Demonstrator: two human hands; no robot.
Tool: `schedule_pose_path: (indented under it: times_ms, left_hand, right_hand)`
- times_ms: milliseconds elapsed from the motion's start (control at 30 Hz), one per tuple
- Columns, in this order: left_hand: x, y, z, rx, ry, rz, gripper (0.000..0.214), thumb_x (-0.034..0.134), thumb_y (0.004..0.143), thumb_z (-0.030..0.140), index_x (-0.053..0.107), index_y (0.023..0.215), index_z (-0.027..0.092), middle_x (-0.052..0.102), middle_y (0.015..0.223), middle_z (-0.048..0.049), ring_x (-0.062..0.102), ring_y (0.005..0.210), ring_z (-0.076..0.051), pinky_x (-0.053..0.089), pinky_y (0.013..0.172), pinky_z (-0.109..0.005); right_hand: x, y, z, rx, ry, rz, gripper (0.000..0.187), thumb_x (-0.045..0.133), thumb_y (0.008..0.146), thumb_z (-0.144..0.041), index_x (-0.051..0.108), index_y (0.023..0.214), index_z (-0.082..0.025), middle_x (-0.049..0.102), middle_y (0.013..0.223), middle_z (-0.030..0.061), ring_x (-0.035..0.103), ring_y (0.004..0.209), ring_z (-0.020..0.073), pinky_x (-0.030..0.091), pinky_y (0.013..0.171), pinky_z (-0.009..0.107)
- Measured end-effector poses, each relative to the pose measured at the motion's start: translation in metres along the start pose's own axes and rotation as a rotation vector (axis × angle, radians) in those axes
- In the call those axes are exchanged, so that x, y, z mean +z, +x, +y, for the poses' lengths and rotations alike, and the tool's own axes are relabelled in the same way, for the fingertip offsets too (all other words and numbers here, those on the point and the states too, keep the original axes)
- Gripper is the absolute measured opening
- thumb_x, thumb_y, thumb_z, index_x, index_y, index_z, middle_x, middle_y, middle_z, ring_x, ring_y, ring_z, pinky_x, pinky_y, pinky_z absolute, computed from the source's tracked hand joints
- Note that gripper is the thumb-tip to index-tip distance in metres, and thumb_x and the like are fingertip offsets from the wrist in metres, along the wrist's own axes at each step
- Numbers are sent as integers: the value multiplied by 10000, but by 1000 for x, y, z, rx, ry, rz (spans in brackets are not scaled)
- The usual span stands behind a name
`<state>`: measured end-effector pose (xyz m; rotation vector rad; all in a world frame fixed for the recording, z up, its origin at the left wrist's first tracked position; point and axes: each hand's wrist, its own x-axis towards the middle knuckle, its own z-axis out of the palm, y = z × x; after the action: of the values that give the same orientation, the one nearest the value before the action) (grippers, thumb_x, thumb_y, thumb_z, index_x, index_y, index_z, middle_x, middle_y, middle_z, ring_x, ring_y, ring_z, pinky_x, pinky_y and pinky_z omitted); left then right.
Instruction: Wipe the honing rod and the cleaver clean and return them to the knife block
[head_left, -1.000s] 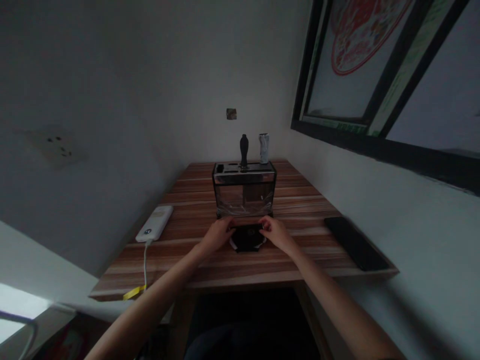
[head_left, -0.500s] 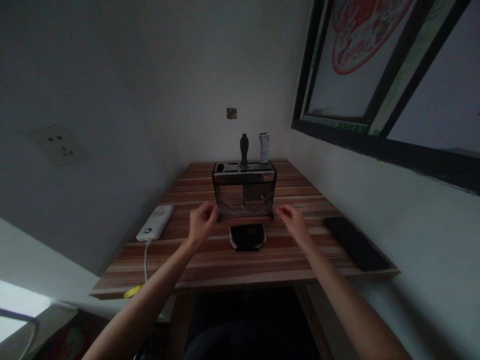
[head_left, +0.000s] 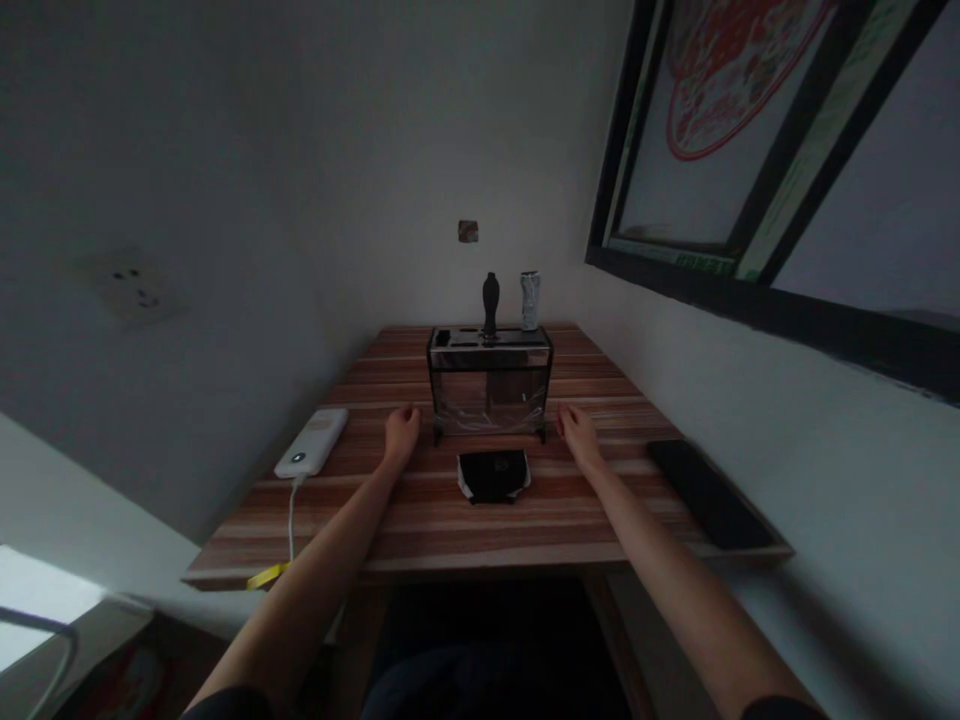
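Head view, left hand (head_left: 400,433) and right hand (head_left: 577,432) now open, flat on table (head_left: 375,520), moved off black pouch (head_left: 493,474)

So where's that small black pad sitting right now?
The small black pad lies mid-table in the head view, just in front of the clear tank, between the left hand and right hand.
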<state>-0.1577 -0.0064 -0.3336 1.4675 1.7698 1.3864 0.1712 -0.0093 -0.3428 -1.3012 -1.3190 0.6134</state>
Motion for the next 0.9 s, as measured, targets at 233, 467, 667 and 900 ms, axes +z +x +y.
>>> schedule_pose_path:
  times_ms: [233, 467, 667, 900]
  left_hand:
    - [-3, 9, -9, -28, 96, -48, 333, 570, 905, 330, 558, 1185, 150, 590, 1182, -82, 610, 1002, -225, 531, 838, -420]
    - [0, 4, -3, 56, 97, -44, 328, 569, 906, 327, 558, 1182, 150, 594, 1173, -82, 614, 991, -219, 534, 830, -415]
    - [-11, -8, 17, 245, 35, 100, 279, 493, 930, 339, 594, 774, 131, 587, 685, 16, 574, 611, -120, 475, 571, -240]
    - [-61, -1, 114, 622, -8, 323, 215, 391, 910, 298, 502, 755, 199, 495, 663, 27, 503, 631, -127, 405, 597, -213]
  right_hand:
    - [4, 2, 8, -31, -101, -13, 357, 431, 788, -400, 432, 472, -234, 441, 421, -23, 425, 475, 152, 297, 509, 277]
    - [0, -2, 2, -57, -106, 18, 343, 421, 767, -463, 435, 508, -238, 454, 436, -18, 425, 466, 153, 301, 493, 274]
    - [1, -8, -5, -92, -93, 34, 352, 407, 774, -484, 436, 521, -242, 459, 442, -12, 436, 462, 161, 322, 490, 278]
    - [1, -7, -9, -101, -73, 44, 318, 448, 765, -462, 534, 561, -233, 503, 444, 1, 489, 495, 194, 366, 495, 287]
